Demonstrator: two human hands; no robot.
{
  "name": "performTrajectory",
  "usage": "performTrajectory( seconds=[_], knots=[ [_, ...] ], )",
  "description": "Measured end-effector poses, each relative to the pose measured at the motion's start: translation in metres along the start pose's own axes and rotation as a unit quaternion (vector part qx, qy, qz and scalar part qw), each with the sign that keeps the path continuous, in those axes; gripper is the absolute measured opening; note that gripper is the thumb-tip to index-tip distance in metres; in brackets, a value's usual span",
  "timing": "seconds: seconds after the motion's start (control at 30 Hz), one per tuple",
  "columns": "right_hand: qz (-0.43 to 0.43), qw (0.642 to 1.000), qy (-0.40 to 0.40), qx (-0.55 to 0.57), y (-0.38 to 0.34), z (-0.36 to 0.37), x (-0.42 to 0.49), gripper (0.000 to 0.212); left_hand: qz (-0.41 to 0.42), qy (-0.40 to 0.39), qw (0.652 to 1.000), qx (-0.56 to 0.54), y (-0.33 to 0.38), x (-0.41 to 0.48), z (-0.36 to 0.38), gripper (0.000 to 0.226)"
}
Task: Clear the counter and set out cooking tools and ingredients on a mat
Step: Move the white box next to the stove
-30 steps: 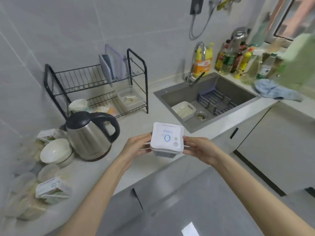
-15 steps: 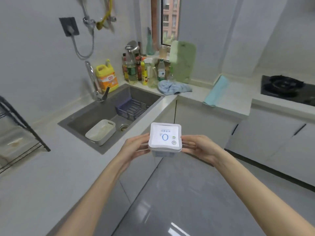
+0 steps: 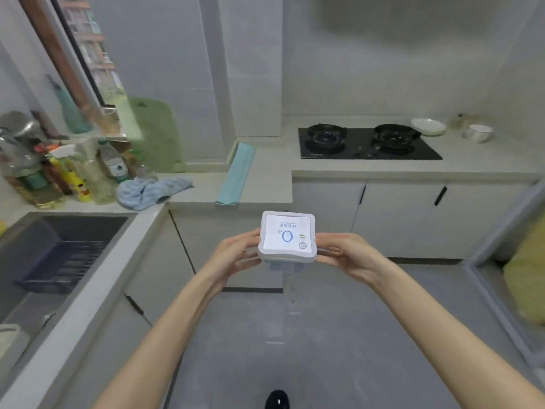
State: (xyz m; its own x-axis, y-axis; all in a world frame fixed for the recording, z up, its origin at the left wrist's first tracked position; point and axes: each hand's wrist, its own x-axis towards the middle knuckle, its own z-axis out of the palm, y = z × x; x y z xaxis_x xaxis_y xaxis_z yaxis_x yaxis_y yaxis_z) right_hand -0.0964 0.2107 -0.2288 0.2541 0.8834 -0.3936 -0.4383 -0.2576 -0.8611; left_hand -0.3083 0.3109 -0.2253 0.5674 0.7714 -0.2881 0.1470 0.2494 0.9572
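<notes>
While I stand on the grey floor, my left grip and right grip both grasp a white box, one on each side, with fingers curled against its walls. I hold the box in the air over the floor, level with its lid up, touching nothing but my grips. Its lid bears a pale label with a blue ring; the print is too small to read.

Beyond the box the surface runs from left to right with white cupboards under it. A teal mat, folded into a long strip, lies on it straight ahead, its near end at the surface's edge. Left of the mat lies a crumpled blue cloth, and behind that a green board leans upright against the wall. Bottles crowd the far left corner beside the cloth, under the window.

At near left is the grey sink, with a dark blue rack in it. At far right a black hob with two burners is set into the surface. Just right of the hob sit a white plate and a white bowl, close together.
</notes>
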Motion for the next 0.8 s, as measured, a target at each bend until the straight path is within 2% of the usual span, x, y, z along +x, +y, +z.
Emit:
performTrajectory(
  seconds=[0.43,0.73,0.8],
  knots=[
    [-0.079,0.977,0.192,0.053,-0.117,-0.15,0.082,0.028,0.032,-0.202,0.976,0.071,0.079,0.231,0.136,0.029],
    [-0.12,0.954,0.26,0.094,-0.186,-0.269,0.123,0.03,0.03,-0.295,0.95,0.094,0.127,0.357,0.262,0.026],
    [-0.122,0.956,0.25,0.094,-0.192,-0.284,0.126,0.029,0.025,-0.299,0.949,0.101,0.131,0.369,0.276,0.027]
  ],
)
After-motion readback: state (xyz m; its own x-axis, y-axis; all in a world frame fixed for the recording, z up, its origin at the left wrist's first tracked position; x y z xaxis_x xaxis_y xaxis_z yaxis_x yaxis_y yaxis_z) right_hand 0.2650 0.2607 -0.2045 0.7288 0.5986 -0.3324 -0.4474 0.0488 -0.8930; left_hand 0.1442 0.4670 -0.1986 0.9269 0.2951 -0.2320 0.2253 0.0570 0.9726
